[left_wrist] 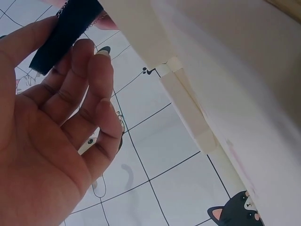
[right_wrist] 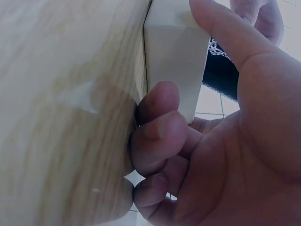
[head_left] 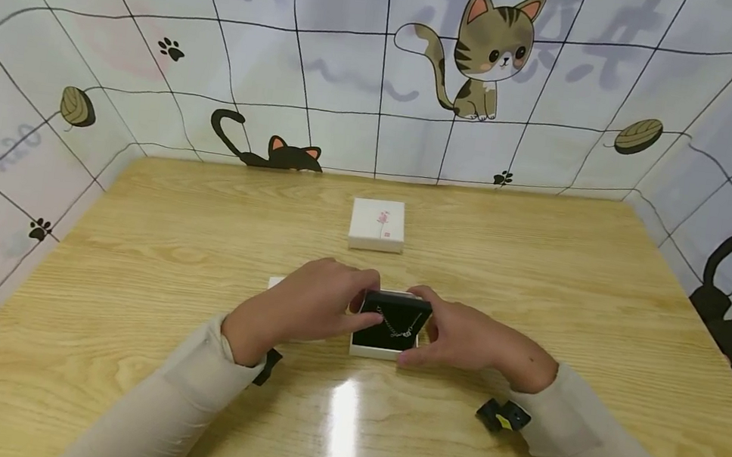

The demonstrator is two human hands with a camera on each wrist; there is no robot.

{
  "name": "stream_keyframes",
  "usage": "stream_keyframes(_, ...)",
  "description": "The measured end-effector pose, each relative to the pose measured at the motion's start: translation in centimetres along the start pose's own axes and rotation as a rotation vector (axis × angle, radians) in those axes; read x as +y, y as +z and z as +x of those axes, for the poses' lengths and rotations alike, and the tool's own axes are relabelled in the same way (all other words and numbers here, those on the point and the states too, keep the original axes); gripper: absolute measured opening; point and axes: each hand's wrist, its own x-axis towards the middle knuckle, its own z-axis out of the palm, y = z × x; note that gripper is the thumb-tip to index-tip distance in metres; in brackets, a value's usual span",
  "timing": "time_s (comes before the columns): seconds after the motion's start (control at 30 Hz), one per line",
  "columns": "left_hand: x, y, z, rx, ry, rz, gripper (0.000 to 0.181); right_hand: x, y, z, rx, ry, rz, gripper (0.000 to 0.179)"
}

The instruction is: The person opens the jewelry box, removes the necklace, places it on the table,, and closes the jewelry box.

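Observation:
A black padded insert stands tilted at a small white box on the table. A thin silver chain lies across the insert's face. My left hand pinches the insert between thumb and fingers; in the left wrist view the dark insert shows edge-on in that grip. From the right side my right hand holds the box, its thumb near the front corner. The right wrist view shows the box wall between thumb and fingers, with part of the chain beyond it.
Further back on the wooden table is another white box with a pink flower print. A white flat item is mostly hidden behind my left hand. Cat-patterned sheets line the back and sides.

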Motion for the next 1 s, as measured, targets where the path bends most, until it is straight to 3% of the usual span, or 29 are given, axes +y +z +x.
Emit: stream_keyframes(1.0, 0.16, -0.07, 0.22, 0.037, 0.008, -0.029, 0.023, 0.28, 0.04, 0.2, -0.001, -0.088, 0.036, 0.087)
